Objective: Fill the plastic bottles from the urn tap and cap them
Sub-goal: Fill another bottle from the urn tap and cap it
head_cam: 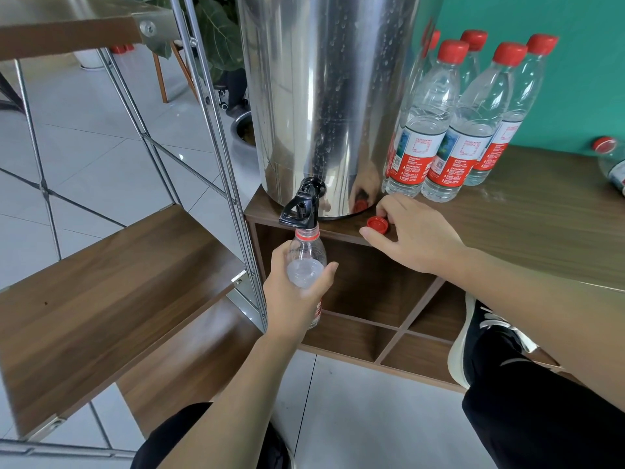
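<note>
A tall steel urn [321, 96] stands on the wooden cabinet top [527, 225], its black tap [302, 208] jutting over the front edge. My left hand [297, 292] grips an uncapped clear plastic bottle [306, 262] upright, its red-ringed mouth right under the tap spout. A loose red cap [378, 225] lies on the cabinet top beside the urn's base. My right hand [409, 231] pinches that cap between thumb and fingers. Several capped bottles [449, 130] with red labels stand to the right of the urn.
Another capped bottle [612, 160] lies on its side at the far right edge. A metal-framed rack with wooden shelves [111, 299] stands close on the left. Open cubbyholes [372, 299] sit under the cabinet top. My foot in a black shoe [480, 340] rests against the lower cubbies.
</note>
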Available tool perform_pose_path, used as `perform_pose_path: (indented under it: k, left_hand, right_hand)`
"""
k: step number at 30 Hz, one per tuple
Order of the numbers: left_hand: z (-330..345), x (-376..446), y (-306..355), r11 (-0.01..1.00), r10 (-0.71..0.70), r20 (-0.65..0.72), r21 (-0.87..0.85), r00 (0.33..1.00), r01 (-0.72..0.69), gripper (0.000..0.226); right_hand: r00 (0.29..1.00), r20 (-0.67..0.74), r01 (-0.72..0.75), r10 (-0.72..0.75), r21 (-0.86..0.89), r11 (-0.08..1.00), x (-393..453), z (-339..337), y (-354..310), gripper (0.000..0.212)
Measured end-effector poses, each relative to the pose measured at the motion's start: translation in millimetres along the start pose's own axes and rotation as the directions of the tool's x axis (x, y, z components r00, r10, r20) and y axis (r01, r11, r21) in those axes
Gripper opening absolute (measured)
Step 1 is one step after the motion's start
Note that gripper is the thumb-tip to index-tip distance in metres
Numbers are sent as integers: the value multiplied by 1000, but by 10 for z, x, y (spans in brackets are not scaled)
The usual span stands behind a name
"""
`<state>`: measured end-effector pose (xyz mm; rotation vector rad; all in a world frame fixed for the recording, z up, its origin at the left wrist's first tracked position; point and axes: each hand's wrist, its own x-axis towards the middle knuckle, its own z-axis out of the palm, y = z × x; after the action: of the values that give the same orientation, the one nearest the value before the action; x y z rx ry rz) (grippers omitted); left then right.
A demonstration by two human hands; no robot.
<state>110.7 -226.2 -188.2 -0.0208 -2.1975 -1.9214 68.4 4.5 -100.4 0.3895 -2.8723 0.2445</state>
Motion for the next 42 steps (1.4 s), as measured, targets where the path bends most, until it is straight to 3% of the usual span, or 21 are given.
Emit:
perform_pose_path:
  k: [14,42]
  left_hand:
    - [17,5,7,1000,-3,8,6,1000,3,78]
    - [15,18,-14,999,5,5,32,1000,-5,71]
  right_hand:
    - [1000,-6,8,-8,5,1000,0,-3,9,41]
    - [1000,-13,7,-7,-6,1000,9,18,7,41]
